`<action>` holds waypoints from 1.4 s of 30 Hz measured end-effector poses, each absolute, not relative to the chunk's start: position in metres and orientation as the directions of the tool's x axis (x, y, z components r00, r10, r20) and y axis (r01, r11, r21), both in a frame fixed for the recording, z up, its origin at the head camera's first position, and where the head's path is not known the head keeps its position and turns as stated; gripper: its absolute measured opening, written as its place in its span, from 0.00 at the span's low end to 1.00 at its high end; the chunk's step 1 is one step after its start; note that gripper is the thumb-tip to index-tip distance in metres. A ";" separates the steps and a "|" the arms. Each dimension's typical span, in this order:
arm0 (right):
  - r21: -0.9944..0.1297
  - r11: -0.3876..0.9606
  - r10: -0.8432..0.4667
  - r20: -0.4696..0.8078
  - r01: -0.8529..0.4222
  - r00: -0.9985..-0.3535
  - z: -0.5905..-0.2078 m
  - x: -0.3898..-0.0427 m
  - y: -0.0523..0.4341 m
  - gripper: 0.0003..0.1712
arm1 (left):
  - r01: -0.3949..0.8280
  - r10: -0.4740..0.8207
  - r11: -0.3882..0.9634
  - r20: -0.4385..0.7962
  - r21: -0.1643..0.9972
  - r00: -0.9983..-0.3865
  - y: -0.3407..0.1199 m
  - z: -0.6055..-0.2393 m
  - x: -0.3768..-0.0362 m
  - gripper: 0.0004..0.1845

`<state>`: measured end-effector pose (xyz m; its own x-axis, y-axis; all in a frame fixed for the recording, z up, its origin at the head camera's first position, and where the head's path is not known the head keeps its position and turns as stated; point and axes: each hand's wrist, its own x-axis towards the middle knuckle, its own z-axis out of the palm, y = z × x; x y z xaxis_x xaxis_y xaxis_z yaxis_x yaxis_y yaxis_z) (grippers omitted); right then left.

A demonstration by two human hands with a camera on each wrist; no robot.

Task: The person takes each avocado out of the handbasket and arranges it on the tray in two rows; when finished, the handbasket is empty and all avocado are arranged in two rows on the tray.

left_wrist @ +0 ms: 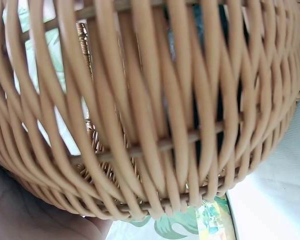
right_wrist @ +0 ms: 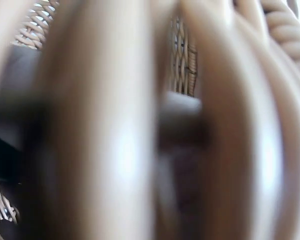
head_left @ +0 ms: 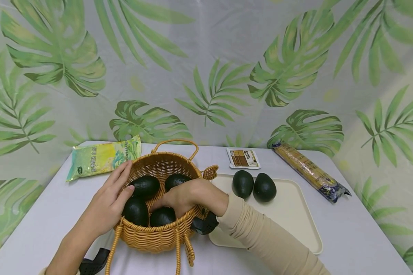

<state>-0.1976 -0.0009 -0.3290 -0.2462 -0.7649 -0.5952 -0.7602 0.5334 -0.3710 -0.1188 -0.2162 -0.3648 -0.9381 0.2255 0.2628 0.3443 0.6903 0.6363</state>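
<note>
Fingers of the right hand (head_left: 189, 196) curled over an avocado (head_left: 162, 216) at the basket's (head_left: 148, 236) 6 o'clock, while the spread left hand (head_left: 108, 202) rested on its 9 o'clock rim.

A wicker basket (head_left: 158, 233) sits at the near middle of the table (head_left: 358, 236) with four avocados (head_left: 145, 186) inside it, and a tray (head_left: 296, 217) lies just to its right carrying two more avocados (head_left: 253, 186) side by side at its far end. Behind the basket to the left lies a snack bag (head_left: 101, 157); a small packet (head_left: 243, 158) lies behind the tray, and a long wrapped packet (head_left: 311, 172) lies slantwise to the tray's right.
</note>
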 end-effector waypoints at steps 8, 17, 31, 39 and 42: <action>-0.330 0.541 -0.759 -0.588 -0.774 -0.280 -0.329 -0.196 -0.001 0.48 | 0.352 0.228 0.695 0.272 0.628 -0.935 -0.217 -0.365 -0.120 0.34; -0.311 0.546 -0.772 -0.548 -0.778 -0.322 -0.330 -0.196 -0.002 0.48 | 0.351 0.229 0.689 0.269 0.634 -0.936 -0.217 -0.364 -0.118 0.34; -0.323 0.481 -0.843 -0.425 -0.815 -0.330 -0.332 -0.197 0.002 0.47 | 0.338 0.229 0.692 0.250 0.638 -0.941 -0.219 -0.366 -0.119 0.34; -0.283 0.507 -0.841 -0.368 -0.814 -0.396 -0.332 -0.194 0.005 0.50 | 0.333 0.230 0.694 0.242 0.638 -0.943 -0.219 -0.367 -0.119 0.34; -0.266 0.515 -0.842 -0.336 -0.815 -0.422 -0.331 -0.193 0.007 0.50 | 0.336 0.229 0.697 0.248 0.634 -0.941 -0.218 -0.366 -0.118 0.34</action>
